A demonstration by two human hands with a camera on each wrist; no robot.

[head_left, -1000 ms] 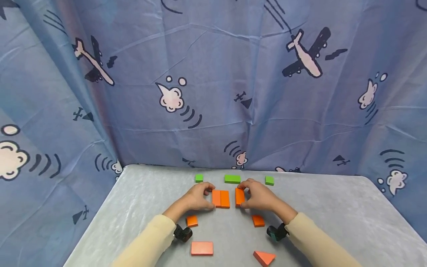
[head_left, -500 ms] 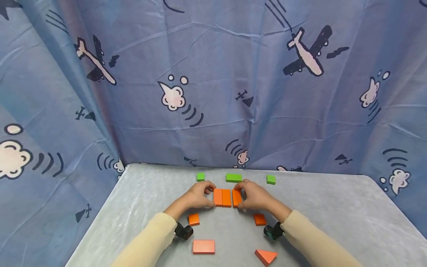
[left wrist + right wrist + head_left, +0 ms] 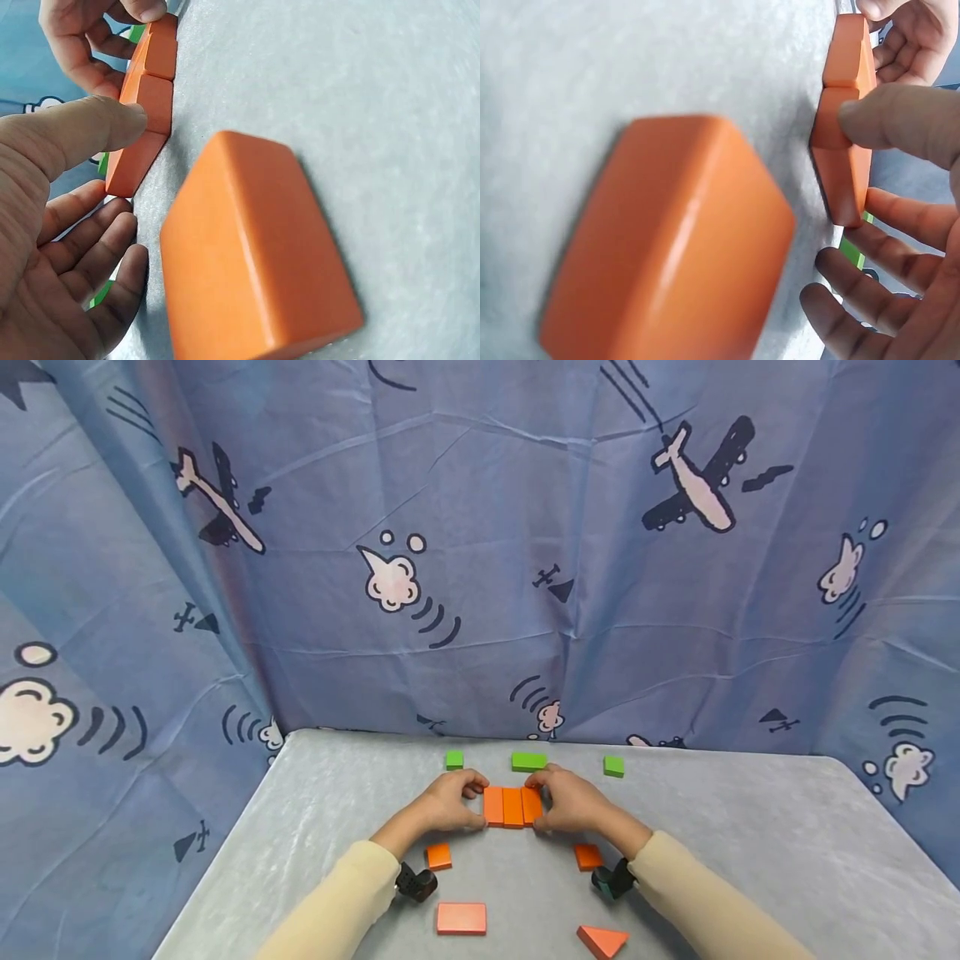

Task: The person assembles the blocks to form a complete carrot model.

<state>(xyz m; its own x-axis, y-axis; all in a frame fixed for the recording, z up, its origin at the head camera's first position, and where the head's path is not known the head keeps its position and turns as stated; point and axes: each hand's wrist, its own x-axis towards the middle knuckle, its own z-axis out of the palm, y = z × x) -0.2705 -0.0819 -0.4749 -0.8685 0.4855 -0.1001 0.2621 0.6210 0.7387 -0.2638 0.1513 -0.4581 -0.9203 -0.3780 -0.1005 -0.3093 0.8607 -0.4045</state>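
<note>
My left hand (image 3: 448, 803) pinches the left block (image 3: 493, 806), my right hand (image 3: 576, 800) the right block (image 3: 532, 806): probably light, stiff, best held at near and far ends.

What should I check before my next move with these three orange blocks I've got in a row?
1. Three orange blocks side by side: ok, no gap visible in the head view.
2. Left hand on the leftmost block: ok, pinching it.
3. Right hand on the rightmost block: ok, pinching it.
4. A hand free for another piece: not ok, both are occupied.
5. Right hand clear of the long green block: cannot tell, they look very close.
</note>
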